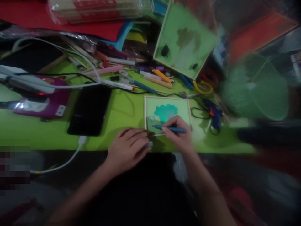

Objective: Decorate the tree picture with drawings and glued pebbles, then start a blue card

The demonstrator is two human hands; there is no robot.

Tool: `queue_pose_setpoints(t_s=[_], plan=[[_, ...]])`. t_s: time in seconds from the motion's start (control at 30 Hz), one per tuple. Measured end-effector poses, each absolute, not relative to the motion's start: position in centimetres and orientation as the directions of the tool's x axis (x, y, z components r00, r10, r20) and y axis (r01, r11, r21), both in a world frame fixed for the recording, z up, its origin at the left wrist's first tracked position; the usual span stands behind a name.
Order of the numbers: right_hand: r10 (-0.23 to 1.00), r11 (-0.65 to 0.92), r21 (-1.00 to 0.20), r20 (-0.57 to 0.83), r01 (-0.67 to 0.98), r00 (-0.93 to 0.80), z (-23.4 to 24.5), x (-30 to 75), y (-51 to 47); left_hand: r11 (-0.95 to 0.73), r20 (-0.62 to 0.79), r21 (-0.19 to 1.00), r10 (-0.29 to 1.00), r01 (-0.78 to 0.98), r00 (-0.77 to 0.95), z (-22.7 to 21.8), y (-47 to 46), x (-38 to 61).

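My right hand [177, 133] is closed in a writing grip around a blue marker pen [176, 129]. The pen's tip points left, over the lower left part of a small pale green panel [184, 108] with a light frame. On the panel are a teal cloud-like shape [164, 110] and a small drawn round mark [151, 119]. My left hand [128, 146] lies curled at the panel's lower left corner. A small grey object [149, 144] sticks out between its thumb and fingers; the rest is hidden.
A black phone [90, 110] with a white cable lies to the left, beside a purple box [49, 97]. Behind are scattered pens [143, 83] and a larger green framed panel [199, 47]. On the right are a blue glue gun [213, 113] and a green round object [254, 88].
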State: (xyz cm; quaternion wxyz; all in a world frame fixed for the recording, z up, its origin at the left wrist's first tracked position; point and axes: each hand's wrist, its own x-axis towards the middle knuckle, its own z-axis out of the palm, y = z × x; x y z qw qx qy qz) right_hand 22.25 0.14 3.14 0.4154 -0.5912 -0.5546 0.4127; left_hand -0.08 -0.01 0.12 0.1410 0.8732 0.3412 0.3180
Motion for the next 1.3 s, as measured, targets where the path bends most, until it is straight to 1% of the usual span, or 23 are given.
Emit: queue_pose_setpoints(t_s=[0.53, 0.73, 0.93, 1.1, 1.3], plan=[[0.999, -0.029, -0.92, -0.021, 0.391, 0.025, 3.06, 22.25, 0.04, -0.726, 0.452, 0.474, 0.687, 0.499, 0.569, 0.04, -0.05, -0.22], [0.999, -0.031, -0.918, -0.023, 0.395, 0.026, 3.07, 22.35, -0.01, -0.723, 0.438, 0.474, 0.689, 0.503, 0.578, -0.01, -0.1, -0.36], [0.999, -0.04, -0.92, -0.036, 0.39, 0.018, 2.97, 22.37, 0.01, -0.726, 0.451, 0.467, 0.687, 0.505, 0.57, 0.1, -0.07, -0.23], [0.999, -0.028, -0.927, -0.019, 0.375, 0.028, 2.9, 22.37, 0.02, -0.724, 0.45, 0.461, 0.689, 0.514, 0.568, 0.12, -0.03, -0.17], [0.999, -0.038, -0.93, -0.029, 0.365, 0.03, 2.89, 22.34, 0.09, -0.721, 0.46, 0.472, 0.693, 0.507, 0.555, 0.17, 0.03, -0.14]])
